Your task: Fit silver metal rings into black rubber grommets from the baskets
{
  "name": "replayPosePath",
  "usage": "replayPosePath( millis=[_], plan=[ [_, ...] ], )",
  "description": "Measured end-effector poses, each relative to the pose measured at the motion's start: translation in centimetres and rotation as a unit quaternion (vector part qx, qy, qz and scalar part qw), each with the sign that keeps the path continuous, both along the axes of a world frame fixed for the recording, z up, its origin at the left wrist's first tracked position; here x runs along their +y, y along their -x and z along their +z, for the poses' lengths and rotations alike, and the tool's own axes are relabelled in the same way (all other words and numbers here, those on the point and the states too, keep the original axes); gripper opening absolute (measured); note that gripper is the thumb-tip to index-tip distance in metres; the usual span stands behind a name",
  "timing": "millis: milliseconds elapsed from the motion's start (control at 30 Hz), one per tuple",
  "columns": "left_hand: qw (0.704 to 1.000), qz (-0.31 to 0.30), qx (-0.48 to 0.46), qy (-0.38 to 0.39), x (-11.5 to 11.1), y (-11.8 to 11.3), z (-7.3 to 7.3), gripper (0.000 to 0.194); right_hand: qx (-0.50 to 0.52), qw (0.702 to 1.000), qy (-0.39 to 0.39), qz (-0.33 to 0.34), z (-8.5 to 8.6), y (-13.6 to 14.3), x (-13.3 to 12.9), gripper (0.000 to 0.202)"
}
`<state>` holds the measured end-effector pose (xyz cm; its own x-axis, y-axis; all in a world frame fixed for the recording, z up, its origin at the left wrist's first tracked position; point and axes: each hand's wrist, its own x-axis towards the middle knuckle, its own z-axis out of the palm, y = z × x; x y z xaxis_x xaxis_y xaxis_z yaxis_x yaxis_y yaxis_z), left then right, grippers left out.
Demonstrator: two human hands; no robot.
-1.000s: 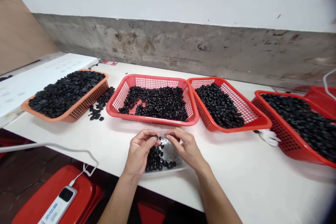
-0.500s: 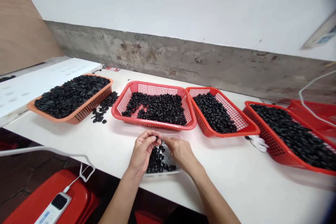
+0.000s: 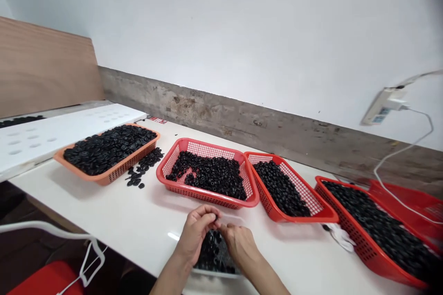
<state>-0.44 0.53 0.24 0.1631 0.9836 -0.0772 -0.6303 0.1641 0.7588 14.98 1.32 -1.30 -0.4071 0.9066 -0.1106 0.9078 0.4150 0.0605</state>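
Over a clear plastic box [image 3: 221,274] my two hands meet with fingertips close together. My left hand [image 3: 195,235] pinches a small black ring-like part [image 3: 216,217] between thumb and fingers. My right hand [image 3: 240,245] is closed, its fingertips at that same part; whether it grips anything of its own is hidden. Beneath them, many small black parts [image 3: 209,253] lie in the box. Just beyond stands a red mesh basket [image 3: 207,199] holding loose black rings [image 3: 218,175].
To the right are two more red baskets [image 3: 290,219] [image 3: 367,251] of black parts, with a white glove [image 3: 341,237] between them. At left, an orange basket [image 3: 104,177] of flat black pieces stands beside a loose pile [image 3: 145,166]. A white foam board [image 3: 69,131] lies behind it.
My head view has tilted up, so the baskets and hands sit lower and more wall and a power socket show. Both hands stay together over the box.
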Motion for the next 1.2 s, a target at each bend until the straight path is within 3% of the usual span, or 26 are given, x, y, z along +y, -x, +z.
replayPosePath(
  millis=[167, 400, 933, 1067, 1200],
  plan=[
    [1.0, -0.003, -0.001, 0.001, 0.1, -0.1, 0.0, 0.011, -0.009, 1.0, -0.008, 0.02, -0.8, 0.1, 1.1, 0.021],
    [1.0, -0.002, 0.011, -0.005, 0.1, -0.2, -0.1, 0.011, -0.002, 0.999, -0.029, 0.038, -1.9, 0.1, 1.6, 0.023],
    [0.999, -0.004, 0.05, 0.013, -0.1, -0.4, 0.6, 0.014, 0.074, 0.996, -0.038, 0.021, -1.6, -0.6, 1.0, 0.016],
    [0.999, -0.017, 0.047, 0.016, -0.2, -0.4, 0.6, 0.016, 0.12, 0.992, -0.031, 0.025, 0.6, -1.8, 0.6, 0.007],
    [0.998, -0.023, 0.054, 0.017, -0.1, -0.4, 0.3, 0.019, 0.214, 0.977, 0.011, 0.007, 5.9, -3.1, 0.7, 0.002]
  ],
)
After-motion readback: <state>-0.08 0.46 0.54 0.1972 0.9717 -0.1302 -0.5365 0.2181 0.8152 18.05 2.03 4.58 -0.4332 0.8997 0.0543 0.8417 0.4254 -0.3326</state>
